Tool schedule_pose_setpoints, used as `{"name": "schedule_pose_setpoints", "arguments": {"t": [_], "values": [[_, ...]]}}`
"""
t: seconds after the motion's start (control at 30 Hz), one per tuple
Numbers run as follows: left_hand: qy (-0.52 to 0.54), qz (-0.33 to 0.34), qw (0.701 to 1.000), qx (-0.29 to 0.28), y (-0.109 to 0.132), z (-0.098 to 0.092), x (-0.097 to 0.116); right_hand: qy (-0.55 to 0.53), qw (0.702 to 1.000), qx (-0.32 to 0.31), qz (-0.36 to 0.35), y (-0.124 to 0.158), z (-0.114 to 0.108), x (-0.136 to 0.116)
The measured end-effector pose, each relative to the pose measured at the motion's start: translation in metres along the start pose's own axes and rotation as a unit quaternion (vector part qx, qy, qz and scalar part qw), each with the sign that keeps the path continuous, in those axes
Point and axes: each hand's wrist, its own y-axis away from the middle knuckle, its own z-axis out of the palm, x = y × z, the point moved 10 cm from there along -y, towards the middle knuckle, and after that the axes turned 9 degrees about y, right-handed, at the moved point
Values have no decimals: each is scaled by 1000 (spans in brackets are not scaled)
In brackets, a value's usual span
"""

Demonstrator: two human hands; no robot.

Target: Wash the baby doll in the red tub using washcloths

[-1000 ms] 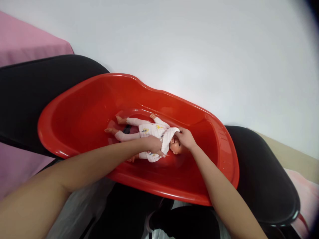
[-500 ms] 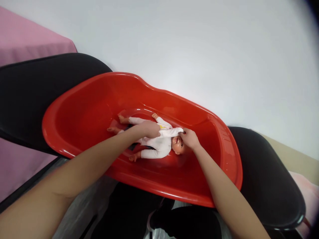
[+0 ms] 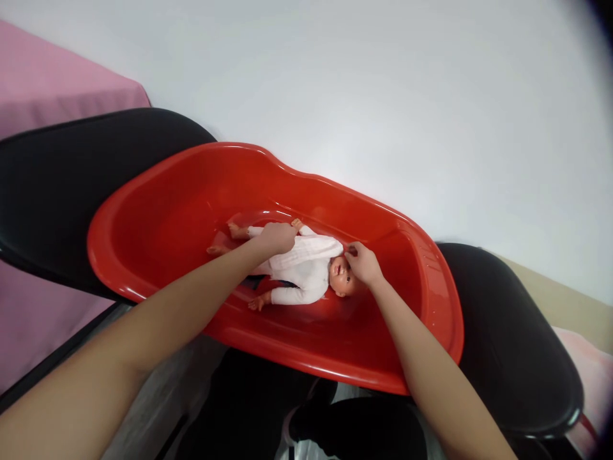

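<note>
A baby doll [image 3: 341,280] in white clothes lies on its back inside a red baby bathtub [image 3: 158,230], head toward the right and feet toward the left. My left hand [image 3: 280,237] is closed over the doll's middle and grips its white jacket [image 3: 318,248], whose front is folded over the chest. The fingertips of that hand are hidden from me. My right hand [image 3: 364,263] is beside the doll's head, its thumb and forefinger curled with a small gap between them. The jacket's edge lies just left of those fingers.
The tub rests across two black chairs, a left one [image 3: 52,198] and a right one [image 3: 517,345]. A white wall [image 3: 383,96] stands behind. Pink cloth [image 3: 71,70] covers something at the far left, and paler pink cloth [image 3: 582,364] shows at right.
My right hand has let go of the jacket edge near the doll's face. My left hand has shifted slightly left and up, and the jacket front now lies flatter across the chest.
</note>
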Motion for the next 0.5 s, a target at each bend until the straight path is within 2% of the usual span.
{"name": "schedule_pose_setpoints", "arguments": {"t": [0.07,0.13,0.2,0.27,0.33,0.4,0.5], "values": [[-3,27,1000,9,2,5,10,1,999,-13,-33,2,5,-8],[20,118,993,26,6,13,34,22,995,-21,-97,7,8,-23],[50,202,978,19,10,29,56,65,985,-33,-156,13,14,-37],[56,250,967,3,13,51,67,114,974,-58,-184,17,22,-44],[33,263,964,-8,12,73,70,147,968,-89,-182,19,30,-44],[7,268,963,-10,10,87,70,157,969,-104,-160,18,32,-40],[14,284,959,20,11,83,73,148,975,-118,-114,16,30,-30]]}}
